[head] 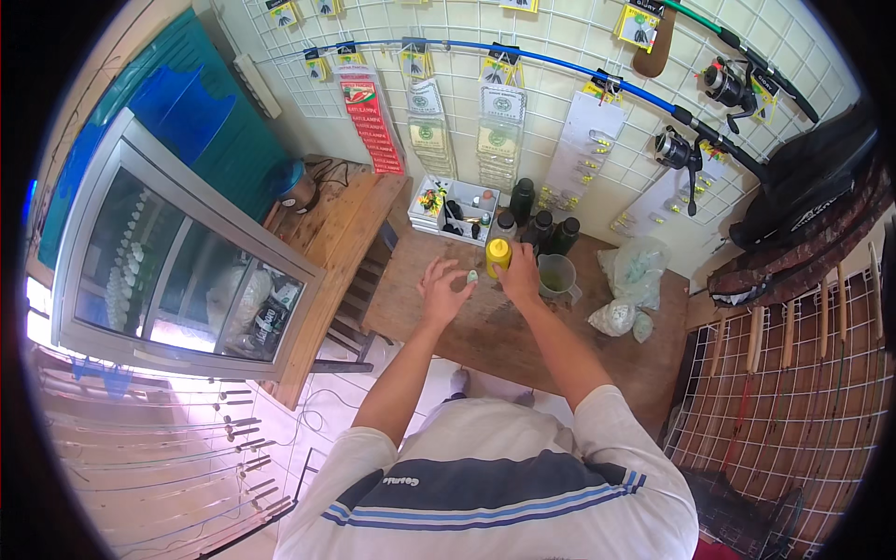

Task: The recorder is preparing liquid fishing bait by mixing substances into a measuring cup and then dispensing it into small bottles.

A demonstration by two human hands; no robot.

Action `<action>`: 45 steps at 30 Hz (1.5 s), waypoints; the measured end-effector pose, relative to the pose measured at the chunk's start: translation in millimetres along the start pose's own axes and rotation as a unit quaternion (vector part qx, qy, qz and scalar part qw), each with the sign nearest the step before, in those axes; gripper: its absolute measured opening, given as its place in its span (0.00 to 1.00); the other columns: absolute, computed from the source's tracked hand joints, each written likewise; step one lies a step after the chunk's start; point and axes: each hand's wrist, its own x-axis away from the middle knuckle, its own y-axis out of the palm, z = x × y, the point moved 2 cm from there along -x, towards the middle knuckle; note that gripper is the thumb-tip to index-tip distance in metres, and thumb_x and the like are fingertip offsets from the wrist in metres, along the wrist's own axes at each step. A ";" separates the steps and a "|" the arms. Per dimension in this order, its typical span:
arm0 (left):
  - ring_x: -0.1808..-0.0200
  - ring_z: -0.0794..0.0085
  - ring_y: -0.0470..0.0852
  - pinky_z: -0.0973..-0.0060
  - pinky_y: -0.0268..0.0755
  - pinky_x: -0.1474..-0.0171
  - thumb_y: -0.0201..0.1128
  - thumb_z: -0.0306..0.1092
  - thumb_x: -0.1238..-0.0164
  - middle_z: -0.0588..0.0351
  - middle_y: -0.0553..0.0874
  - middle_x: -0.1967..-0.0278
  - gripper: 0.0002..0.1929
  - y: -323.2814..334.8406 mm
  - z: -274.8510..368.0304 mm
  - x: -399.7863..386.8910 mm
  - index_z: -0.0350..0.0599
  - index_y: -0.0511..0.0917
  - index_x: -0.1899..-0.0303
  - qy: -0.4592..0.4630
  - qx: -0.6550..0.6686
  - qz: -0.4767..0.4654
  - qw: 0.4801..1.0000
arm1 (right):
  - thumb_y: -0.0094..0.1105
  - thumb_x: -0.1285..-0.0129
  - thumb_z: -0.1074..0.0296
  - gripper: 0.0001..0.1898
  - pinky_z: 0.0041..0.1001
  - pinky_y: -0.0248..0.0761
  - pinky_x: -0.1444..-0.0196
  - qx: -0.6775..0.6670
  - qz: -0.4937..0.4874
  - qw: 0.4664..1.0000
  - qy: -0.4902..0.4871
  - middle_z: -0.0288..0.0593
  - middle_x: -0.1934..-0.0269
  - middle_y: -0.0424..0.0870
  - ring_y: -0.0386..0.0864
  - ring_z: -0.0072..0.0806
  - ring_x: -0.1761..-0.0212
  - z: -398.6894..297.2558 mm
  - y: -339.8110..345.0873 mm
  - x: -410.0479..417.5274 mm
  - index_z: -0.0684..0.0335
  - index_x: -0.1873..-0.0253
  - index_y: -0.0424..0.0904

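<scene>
Between the thumb and finger of my left hand (445, 288) is a small pale green piece (472, 276), held above the wooden tabletop (448, 329). My right hand (520, 274) grips a yellow squeeze bottle (498, 257) from its right side, near the back of the table. Behind the yellow bottle stands a clear bottle with a dark cap (504, 224). To the right of my right hand is a translucent plastic measuring jug (558, 275) with something green in its bottom.
A white compartment organizer (448, 227) and dark bottles (521, 199) line the back edge. Plastic bags with pale contents (633, 269) lie at the right. A glass-fronted cabinet (189, 266) stands on the left wooden table. Fishing rods with spinning reels (675, 148) hang on the wire grid.
</scene>
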 end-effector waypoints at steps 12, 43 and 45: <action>0.27 0.59 0.61 0.46 0.47 0.32 0.75 0.45 0.48 0.64 0.77 0.40 0.13 7.9 5.9 8.3 0.59 0.87 0.60 0.023 -0.017 -0.022 0.999 | 0.74 0.53 0.66 0.32 0.38 0.72 0.44 -0.121 0.018 0.989 -0.078 0.54 0.49 0.80 0.79 0.47 0.45 25.2 -1.9 9.2 0.66 0.42 0.72; 0.26 0.56 0.56 0.44 0.43 0.30 0.75 0.45 0.50 0.62 0.74 0.38 0.12 90.2 124.3 20.2 0.59 0.88 0.63 0.170 0.007 -0.092 0.981 | 0.68 0.46 0.68 0.38 0.38 0.62 0.34 -0.166 0.143 0.976 0.019 0.63 0.40 0.67 0.69 0.51 0.36 145.3 -133.0 61.0 0.73 0.34 0.55; 0.26 0.56 0.56 0.44 0.43 0.30 0.75 0.45 0.50 0.62 0.75 0.38 0.12 90.0 126.6 19.4 0.59 0.88 0.63 0.170 0.009 -0.087 0.982 | 0.70 0.49 0.69 0.40 0.39 0.63 0.34 -0.151 0.133 0.979 0.017 0.63 0.40 0.67 0.69 0.51 0.36 140.3 -135.8 64.9 0.73 0.34 0.56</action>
